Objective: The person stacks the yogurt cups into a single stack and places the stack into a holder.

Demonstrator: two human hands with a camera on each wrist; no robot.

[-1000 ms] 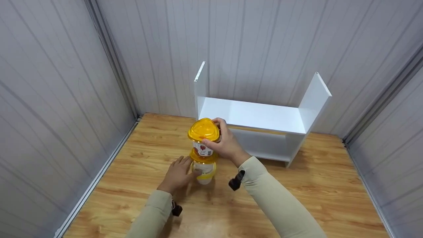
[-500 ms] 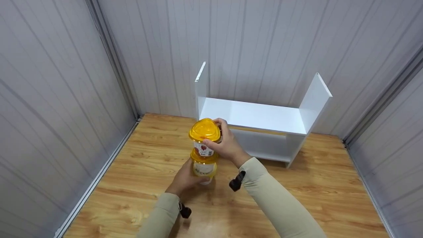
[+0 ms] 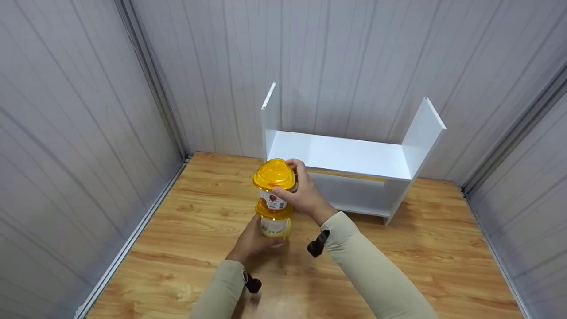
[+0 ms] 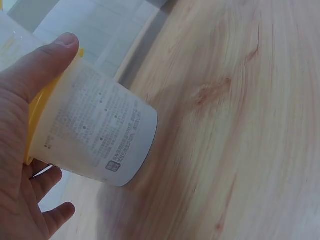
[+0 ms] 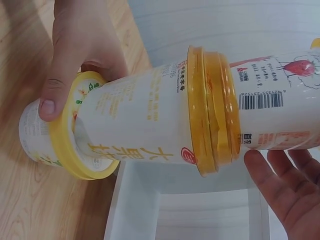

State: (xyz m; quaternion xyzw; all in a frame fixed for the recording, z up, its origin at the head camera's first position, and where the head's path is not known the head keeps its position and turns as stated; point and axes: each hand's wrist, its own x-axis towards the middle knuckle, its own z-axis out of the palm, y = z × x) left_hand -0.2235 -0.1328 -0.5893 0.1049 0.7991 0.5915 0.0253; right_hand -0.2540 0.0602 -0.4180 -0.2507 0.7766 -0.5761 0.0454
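Note:
Three cups stand in one upright stack on the wooden floor. On top is a cup with a strawberry label (image 3: pixel 273 199) and an amber lid; my right hand (image 3: pixel 305 194) grips it from the right, fingers partly hidden behind. Below it comes a pale cup (image 5: pixel 135 112) with yellow lettering and its own amber lid (image 5: pixel 214 110). The lowest is a white tub (image 4: pixel 100 125) with a yellow lid, printed with small text. My left hand (image 3: pixel 253 241) grips this tub from the left, its thumb along the lid's edge in both wrist views.
Just behind and right of the stack stands a white two-tier shelf (image 3: pixel 350 153) with tall side panels (image 3: pixel 423 135). Grey panelled walls (image 3: pixel 212 75) close in the back and both sides. Wood-grain flooring (image 3: pixel 186 248) stretches around the stack.
My left hand has moved right and lower, from spread fingers beside the middle cup and tub to a grip round the tub. The right hand and the stack have barely moved.

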